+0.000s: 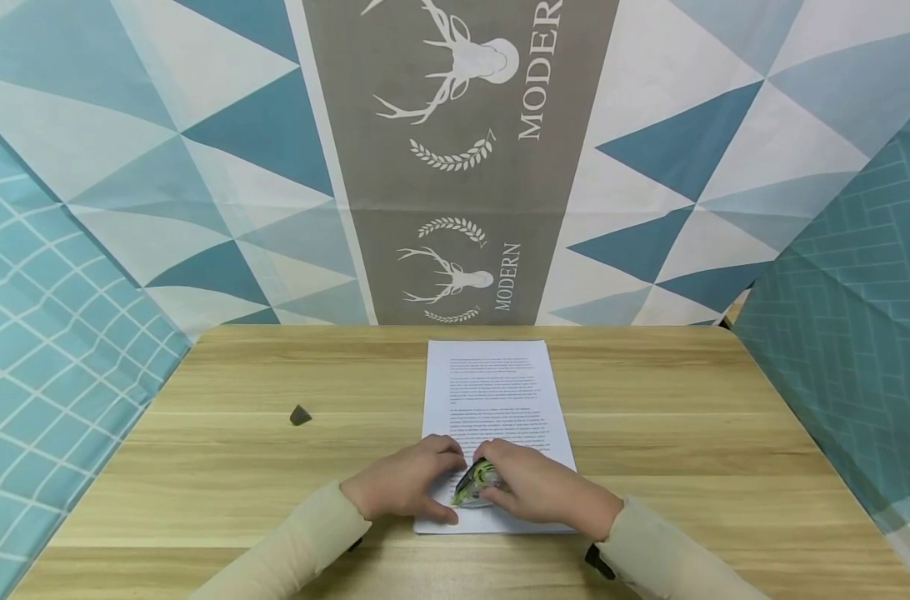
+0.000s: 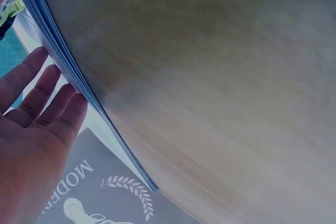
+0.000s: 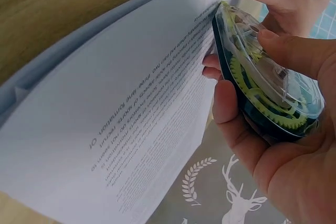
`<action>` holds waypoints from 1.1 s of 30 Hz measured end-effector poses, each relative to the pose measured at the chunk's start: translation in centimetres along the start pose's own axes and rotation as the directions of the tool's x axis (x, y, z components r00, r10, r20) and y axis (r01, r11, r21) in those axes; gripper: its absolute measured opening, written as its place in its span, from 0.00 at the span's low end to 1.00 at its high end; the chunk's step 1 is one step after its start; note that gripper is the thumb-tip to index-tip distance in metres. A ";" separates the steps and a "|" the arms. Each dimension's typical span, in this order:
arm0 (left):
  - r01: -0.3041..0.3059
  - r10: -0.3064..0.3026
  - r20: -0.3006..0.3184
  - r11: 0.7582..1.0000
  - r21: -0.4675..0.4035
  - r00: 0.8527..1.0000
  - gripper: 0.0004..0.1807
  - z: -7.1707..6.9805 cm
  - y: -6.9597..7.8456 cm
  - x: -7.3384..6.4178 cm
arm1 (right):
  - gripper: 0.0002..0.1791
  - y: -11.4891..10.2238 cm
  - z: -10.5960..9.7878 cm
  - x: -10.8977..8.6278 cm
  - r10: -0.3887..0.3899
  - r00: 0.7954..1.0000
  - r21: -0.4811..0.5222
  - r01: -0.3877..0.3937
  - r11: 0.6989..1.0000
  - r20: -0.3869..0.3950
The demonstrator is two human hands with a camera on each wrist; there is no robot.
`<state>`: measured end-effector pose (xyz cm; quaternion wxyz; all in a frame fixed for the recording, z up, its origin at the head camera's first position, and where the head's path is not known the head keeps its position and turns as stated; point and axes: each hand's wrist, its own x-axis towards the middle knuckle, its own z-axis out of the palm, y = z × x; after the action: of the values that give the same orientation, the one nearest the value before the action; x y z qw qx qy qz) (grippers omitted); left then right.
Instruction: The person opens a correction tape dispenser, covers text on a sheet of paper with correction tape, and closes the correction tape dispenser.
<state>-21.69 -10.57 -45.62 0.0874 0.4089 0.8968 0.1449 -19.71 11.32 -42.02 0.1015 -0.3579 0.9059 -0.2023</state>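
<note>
My right hand [image 1: 533,485] grips a correction tape dispenser [image 3: 270,85] with a clear cover, a dark back and yellow-green gears. Its thumb lies on the clear side and the fingers wrap the dark side. The dispenser's tip meets the top sheet of a printed paper stack [image 1: 492,392], near the lower left of the text. My left hand [image 1: 406,477] rests on the stack's left edge, fingers spread and slightly bent, thumb near the bottom edge. In the left wrist view its fingertips [image 2: 79,103] touch the paper, with nothing held.
A small dark wedge-shaped piece [image 1: 300,415] lies on the wooden table [image 1: 222,475], left of the stack. A patterned cloth backdrop [image 1: 455,183] stands behind the table's far edge, with tile-patterned cloth on both sides.
</note>
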 end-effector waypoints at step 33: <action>0.023 -0.023 0.019 1.000 -0.008 1.000 0.33 -0.2 0.1 -0.1 | 0.15 2.7 -0.2 -2.5 0.068 0.994 0.152 -0.054 0.987 -0.088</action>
<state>-21.63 -10.58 -45.36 0.0991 0.3995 0.9000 0.1436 -19.58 14.91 -42.87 0.0920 -0.3115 0.9026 -0.2826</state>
